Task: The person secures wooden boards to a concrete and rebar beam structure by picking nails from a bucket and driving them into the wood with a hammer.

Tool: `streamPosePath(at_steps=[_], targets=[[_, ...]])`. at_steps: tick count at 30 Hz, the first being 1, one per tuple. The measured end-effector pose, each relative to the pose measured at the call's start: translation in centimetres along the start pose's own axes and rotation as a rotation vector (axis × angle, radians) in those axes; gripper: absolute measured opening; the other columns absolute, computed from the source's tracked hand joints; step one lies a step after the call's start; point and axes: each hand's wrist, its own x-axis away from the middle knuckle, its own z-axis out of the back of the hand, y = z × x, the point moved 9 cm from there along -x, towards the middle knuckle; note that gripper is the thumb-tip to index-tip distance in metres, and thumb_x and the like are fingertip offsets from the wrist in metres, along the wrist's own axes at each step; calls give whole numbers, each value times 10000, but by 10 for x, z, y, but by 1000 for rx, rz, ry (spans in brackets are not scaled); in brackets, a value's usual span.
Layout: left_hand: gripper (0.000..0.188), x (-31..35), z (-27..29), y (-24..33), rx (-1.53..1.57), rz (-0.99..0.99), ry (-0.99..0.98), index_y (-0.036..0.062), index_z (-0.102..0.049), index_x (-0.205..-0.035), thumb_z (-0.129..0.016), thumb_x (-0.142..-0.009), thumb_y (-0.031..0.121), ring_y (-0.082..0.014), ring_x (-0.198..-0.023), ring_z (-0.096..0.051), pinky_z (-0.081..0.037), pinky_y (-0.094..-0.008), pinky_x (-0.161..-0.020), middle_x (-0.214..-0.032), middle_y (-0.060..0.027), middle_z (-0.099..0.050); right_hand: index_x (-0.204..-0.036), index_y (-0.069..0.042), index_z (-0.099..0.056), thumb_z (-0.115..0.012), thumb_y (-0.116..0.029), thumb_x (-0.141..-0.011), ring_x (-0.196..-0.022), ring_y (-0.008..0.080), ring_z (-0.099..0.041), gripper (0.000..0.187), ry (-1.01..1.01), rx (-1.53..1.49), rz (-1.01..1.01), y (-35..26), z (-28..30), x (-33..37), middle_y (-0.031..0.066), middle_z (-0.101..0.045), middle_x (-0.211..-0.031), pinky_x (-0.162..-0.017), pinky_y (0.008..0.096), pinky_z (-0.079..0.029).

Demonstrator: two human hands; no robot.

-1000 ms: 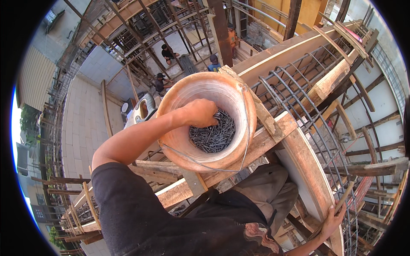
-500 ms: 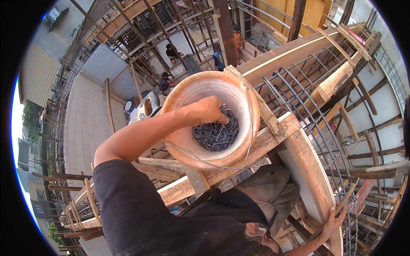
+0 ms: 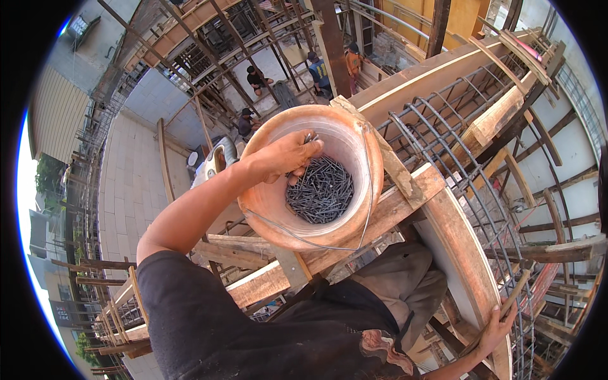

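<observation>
Forearm stretched out ahead of you, your left hand (image 3: 288,155) dips into the bucket (image 3: 354,136), fingers curled closed around a few dark nails (image 3: 320,190) pinched at its tips. Your right hand (image 3: 500,329) hangs low at your side, wrapped round a thin wooden strip (image 3: 506,311) (thumb over it). One pale orange bucket sits on one timber plank (image 3: 392,212) just ahead of you; its bottom is covered with a heap of loose nails, too many to count.

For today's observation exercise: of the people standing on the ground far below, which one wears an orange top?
The person in the orange top stands farthest right of the group, beside a person in a blue top; the two others, further left, wear dark clothes.
</observation>
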Motion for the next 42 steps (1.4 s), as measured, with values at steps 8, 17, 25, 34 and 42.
streamPosePath(at_steps=[8,17,25,34,42], targets=[[425,-19,0,-36,-1024,-125,-51,-30,-700,-1112,-769,-766,205,-375,-956,-697,-518,-427,-892,-994,-233,-726,-1421,1,-469,-584,-107,-988,-1063,156,-540,461,-11,3,29,-4,-3,0,98,-584,-1247,-895,271,-441],[311,-21,-16,-21,-1079,-158,-46,-14,-719,-1016,-744,-806,215,-335,-825,-712,-538,-432,-819,-864,-211,-722,-1392,0,-495,-587,-102,-983,-1001,143,-532,431,8,-36,4,-12,-6,1,84,-584,-1215,-870,264,-429],[334,-7,7,34,-1071,-211,89,-22,-731,-938,-726,-879,307,-305,-715,-695,-526,-421,-715,-751,-208,-696,-1392,2,-495,-584,-114,-984,-1086,175,-522,434,18,-6,22,-18,-4,2,100,-584,-1220,-950,294,-406],[230,-4,-3,17,-115,-182,-141,7,-694,-976,-756,-904,217,-204,-658,-666,-425,-269,-460,-778,-124,-692,-1396,3,-489,-585,-125,-986,-1080,170,-526,440,4,-26,-15,-17,-7,2,96,-582,-1223,-944,291,-410],[218,-5,-20,14,292,-169,-277,112,-571,-843,-730,-941,225,-180,-634,-652,-361,-191,-377,-700,-27,-551,-1398,14,-481,-592,-151,-996,-1094,178,-531,449,5,1,-2,-17,-5,2,105,-583,-1229,-938,291,-421]])
